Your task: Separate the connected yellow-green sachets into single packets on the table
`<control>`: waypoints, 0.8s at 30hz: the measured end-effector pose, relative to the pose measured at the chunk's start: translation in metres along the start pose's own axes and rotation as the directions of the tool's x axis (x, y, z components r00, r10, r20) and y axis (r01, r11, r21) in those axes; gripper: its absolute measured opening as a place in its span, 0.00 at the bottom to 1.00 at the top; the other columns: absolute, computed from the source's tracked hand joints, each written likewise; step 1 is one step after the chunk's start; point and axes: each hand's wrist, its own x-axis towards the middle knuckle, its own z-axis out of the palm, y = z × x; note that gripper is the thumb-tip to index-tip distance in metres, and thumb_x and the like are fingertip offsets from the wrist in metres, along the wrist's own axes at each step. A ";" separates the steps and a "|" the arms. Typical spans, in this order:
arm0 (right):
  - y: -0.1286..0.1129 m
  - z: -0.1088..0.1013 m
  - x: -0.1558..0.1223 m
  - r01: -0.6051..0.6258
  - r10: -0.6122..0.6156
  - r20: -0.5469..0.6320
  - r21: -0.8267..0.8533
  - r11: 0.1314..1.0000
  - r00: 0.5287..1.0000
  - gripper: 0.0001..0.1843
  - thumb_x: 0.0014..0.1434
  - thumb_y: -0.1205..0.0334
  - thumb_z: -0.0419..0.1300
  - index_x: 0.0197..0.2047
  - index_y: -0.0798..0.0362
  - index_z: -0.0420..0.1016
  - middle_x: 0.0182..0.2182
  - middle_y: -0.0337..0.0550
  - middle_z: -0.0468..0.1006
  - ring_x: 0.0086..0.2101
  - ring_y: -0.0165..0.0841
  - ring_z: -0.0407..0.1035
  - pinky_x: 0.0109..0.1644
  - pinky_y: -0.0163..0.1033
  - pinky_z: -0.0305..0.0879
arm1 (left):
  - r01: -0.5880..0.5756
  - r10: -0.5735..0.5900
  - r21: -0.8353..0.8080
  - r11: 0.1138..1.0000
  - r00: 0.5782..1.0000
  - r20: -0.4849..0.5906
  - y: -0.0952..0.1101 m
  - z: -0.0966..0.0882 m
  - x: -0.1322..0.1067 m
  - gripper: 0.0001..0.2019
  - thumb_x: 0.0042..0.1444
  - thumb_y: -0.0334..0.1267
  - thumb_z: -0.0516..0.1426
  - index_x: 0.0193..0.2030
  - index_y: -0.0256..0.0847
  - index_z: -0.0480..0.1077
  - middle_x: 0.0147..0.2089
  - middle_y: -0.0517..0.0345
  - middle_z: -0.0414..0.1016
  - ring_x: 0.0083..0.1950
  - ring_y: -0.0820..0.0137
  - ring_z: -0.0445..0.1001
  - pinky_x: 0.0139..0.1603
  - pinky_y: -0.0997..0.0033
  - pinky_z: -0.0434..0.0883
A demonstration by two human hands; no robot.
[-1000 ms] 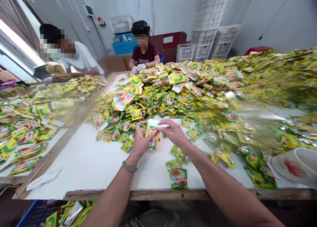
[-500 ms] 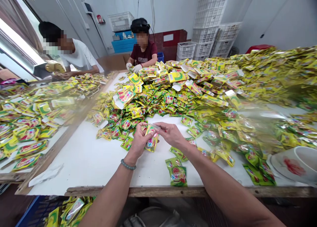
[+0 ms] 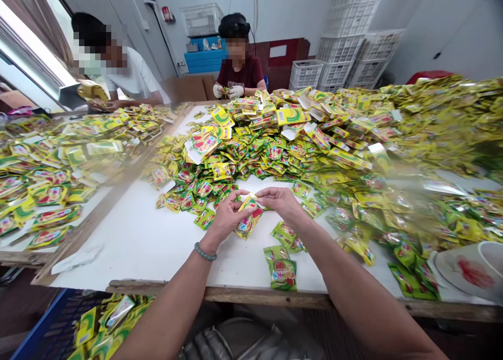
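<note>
Two hands meet at centre frame: the left hand (image 3: 225, 219) and right hand (image 3: 281, 203) close their fingers on one yellow-green sachet (image 3: 248, 222) just above the counter (image 3: 137, 244). A large heap of sachets (image 3: 314, 145) lies loose across the upper right, and a few sit in the blue crate (image 3: 102, 326) at lower left.

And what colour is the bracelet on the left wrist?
The bracelet is grey-green, made of round beads; the head view shows it.
</note>
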 end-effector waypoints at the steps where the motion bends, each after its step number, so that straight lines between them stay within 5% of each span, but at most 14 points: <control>1: -0.001 -0.001 0.000 -0.007 0.007 0.010 0.001 1.000 1.000 0.21 0.35 0.51 0.75 0.31 0.55 0.80 0.26 0.42 0.81 0.27 0.32 0.72 0.37 0.39 0.67 | 0.004 -0.004 -0.001 1.000 1.000 0.008 0.000 -0.001 0.000 0.31 0.43 0.43 0.70 0.53 0.40 0.65 0.30 0.59 0.79 0.29 0.67 0.79 0.31 0.72 0.73; 9: 0.003 0.003 0.000 0.146 -0.129 0.084 -0.239 0.960 0.988 0.22 0.50 0.45 0.66 0.38 0.56 0.82 0.31 0.43 0.82 0.31 0.33 0.71 0.37 0.37 0.64 | -0.056 0.060 0.095 0.994 0.997 -0.046 -0.006 -0.009 0.003 0.27 0.48 0.46 0.67 0.54 0.39 0.72 0.23 0.64 0.74 0.25 0.71 0.73 0.28 0.74 0.68; 15: 0.002 0.003 -0.004 0.325 -0.316 0.132 -0.637 0.699 0.939 0.16 0.60 0.54 0.56 0.41 0.52 0.83 0.27 0.39 0.79 0.27 0.31 0.66 0.32 0.35 0.57 | -0.132 0.158 0.210 0.969 0.981 -0.109 -0.002 -0.005 0.002 0.21 0.52 0.47 0.64 0.49 0.37 0.76 0.16 0.71 0.58 0.18 0.79 0.56 0.22 0.78 0.56; 20: 0.002 -0.012 0.003 0.266 -0.205 0.190 -0.398 0.878 0.960 0.22 0.60 0.46 0.56 0.44 0.54 0.82 0.27 0.38 0.78 0.26 0.30 0.66 0.32 0.35 0.60 | -0.028 0.031 0.034 0.999 0.995 -0.090 0.005 -0.002 -0.001 0.26 0.46 0.49 0.67 0.50 0.36 0.76 0.25 0.60 0.76 0.26 0.71 0.73 0.30 0.72 0.69; 24: 0.003 -0.016 0.006 0.192 -0.140 0.240 -0.206 0.960 0.961 0.22 0.50 0.46 0.66 0.41 0.55 0.83 0.31 0.42 0.81 0.31 0.32 0.70 0.38 0.38 0.66 | -0.042 0.045 0.042 0.998 0.995 -0.087 0.007 -0.004 -0.003 0.25 0.47 0.48 0.67 0.50 0.36 0.76 0.26 0.58 0.78 0.27 0.70 0.75 0.29 0.73 0.70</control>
